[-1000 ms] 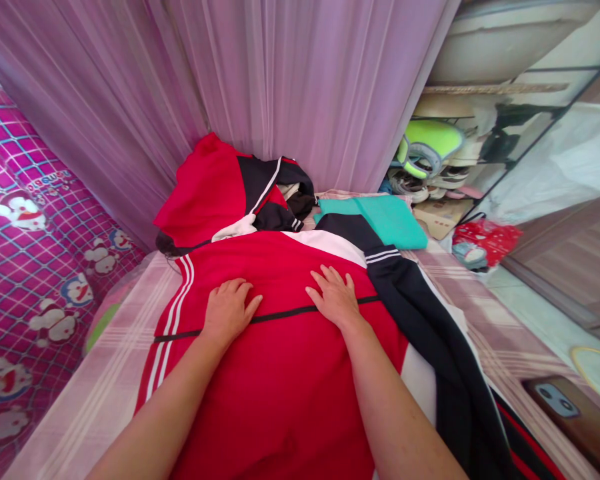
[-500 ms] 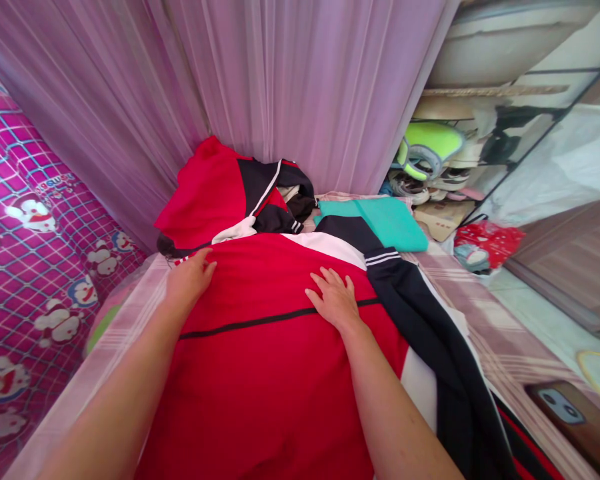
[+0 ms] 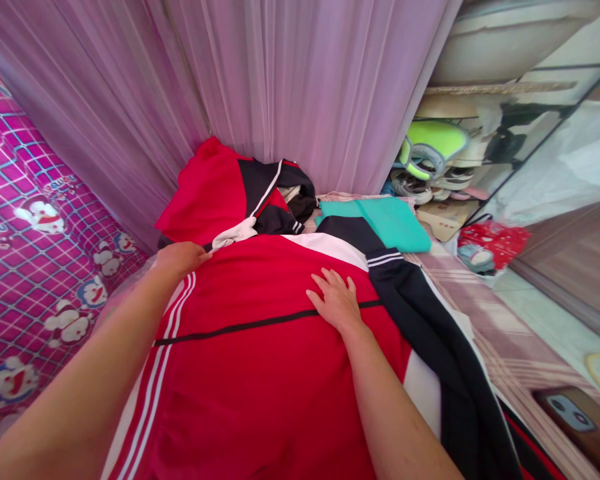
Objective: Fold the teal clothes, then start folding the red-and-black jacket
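A red track jacket (image 3: 260, 380) lies spread in front of me, with a thin black line across it and white stripes down its left side. My left hand (image 3: 183, 259) is at its upper left edge, fingers pinched together on the cloth near the white bunched fabric (image 3: 235, 233). Flat on the red cloth, right of centre, rests my right hand (image 3: 336, 299) with its fingers spread. Beside it a navy sleeve (image 3: 420, 320) with two white bands runs down the jacket's right side.
Behind the jacket is a heap of red and navy clothing (image 3: 205, 193) against the purple curtain (image 3: 300, 87). A folded turquoise cloth (image 3: 397, 223) lies at the back right. A phone (image 3: 575, 420) sits on the plaid sheet (image 3: 510, 340). Shelves with shoes (image 3: 455, 177) stand further right.
My left hand has shifted a little left and turned inward, its fingers now closed. The jacket's left side has spread outward, showing its white stripes. My right hand stays in place on the jacket.
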A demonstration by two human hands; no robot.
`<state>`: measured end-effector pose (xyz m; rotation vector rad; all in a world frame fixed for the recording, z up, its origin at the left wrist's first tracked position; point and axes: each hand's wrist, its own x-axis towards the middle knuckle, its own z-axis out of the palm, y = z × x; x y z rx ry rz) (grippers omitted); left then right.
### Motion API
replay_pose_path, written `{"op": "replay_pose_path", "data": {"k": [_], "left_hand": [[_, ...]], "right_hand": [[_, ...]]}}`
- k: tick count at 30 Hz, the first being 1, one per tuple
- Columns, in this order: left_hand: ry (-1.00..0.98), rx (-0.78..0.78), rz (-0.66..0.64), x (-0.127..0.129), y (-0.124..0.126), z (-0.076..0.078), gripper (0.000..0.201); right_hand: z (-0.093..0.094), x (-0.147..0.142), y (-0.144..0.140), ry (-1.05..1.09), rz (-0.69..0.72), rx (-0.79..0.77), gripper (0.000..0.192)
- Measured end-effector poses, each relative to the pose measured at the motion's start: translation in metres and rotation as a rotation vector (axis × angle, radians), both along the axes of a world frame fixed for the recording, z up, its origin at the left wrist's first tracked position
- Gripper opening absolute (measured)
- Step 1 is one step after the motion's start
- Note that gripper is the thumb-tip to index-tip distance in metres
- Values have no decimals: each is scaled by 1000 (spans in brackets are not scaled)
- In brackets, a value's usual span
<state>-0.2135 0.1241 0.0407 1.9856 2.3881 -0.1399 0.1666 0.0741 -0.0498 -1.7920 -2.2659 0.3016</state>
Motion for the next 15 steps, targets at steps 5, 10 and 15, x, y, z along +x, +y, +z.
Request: {"op": "replay_pose_path", "data": {"k": [5,10,15], "left_hand": [[40,-28,-99,8,-11,-7,37],[-94,-45,-49,1,-13,-10,41],[-441,-163,-13,-4,-21,10,52]], "right_hand": [[-1,0,1,-6,-8,5,50],[0,0,0,-8,-11,-6,50],[3,-1,-1,-9,-13,-16,50]]}}
